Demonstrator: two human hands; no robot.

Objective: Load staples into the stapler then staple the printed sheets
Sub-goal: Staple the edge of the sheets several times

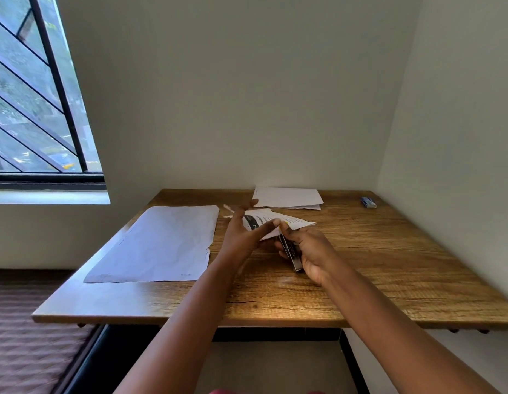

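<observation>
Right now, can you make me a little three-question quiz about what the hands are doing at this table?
1. True or false: the right hand holds the stapler.
2. What does the left hand hold? A) printed sheets B) a cup C) scissors
3. Fill in: the small blue box lies at the table's far ______ corner.

Key: 1 true; 2 A, the printed sheets; 3 right.

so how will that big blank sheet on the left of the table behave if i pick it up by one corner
The big blank sheet looks thin and creased, so it would probably flop and droop rather than stay flat. It lies loose on the wooden table, touched by neither hand, so it is likely light and a push may slide it.
</observation>
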